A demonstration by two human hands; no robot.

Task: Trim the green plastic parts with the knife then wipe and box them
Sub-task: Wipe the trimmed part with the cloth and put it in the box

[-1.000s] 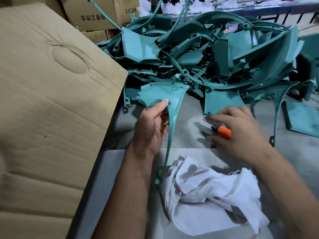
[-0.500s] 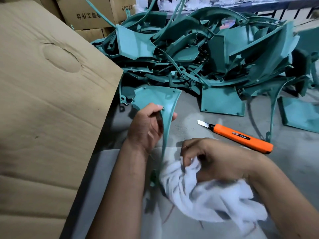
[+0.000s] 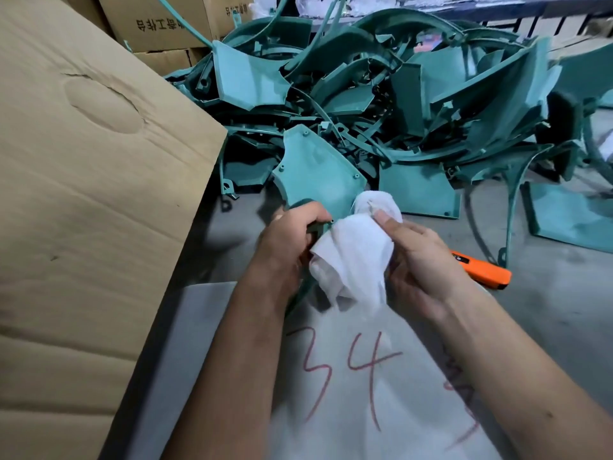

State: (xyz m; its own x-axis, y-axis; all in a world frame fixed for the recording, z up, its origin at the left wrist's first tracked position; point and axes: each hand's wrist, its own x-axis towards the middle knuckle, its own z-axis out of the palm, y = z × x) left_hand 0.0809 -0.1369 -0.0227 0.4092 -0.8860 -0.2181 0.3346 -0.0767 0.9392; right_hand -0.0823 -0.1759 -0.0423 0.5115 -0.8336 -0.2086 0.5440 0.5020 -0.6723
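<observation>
Green plastic part (image 3: 316, 175), frame centre: gripped at its lower end by left hand (image 3: 288, 242). White cloth (image 3: 356, 250): clutched by right hand (image 3: 421, 263), pressed against part. Orange knife (image 3: 486, 272): on table, right.

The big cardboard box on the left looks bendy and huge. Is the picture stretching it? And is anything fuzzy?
Head view: yes, the wide lens bows and swells the cardboard box near the edge. Head view: the white cloth looks soft and washed out, while the green part stays fairly sharp.
</observation>
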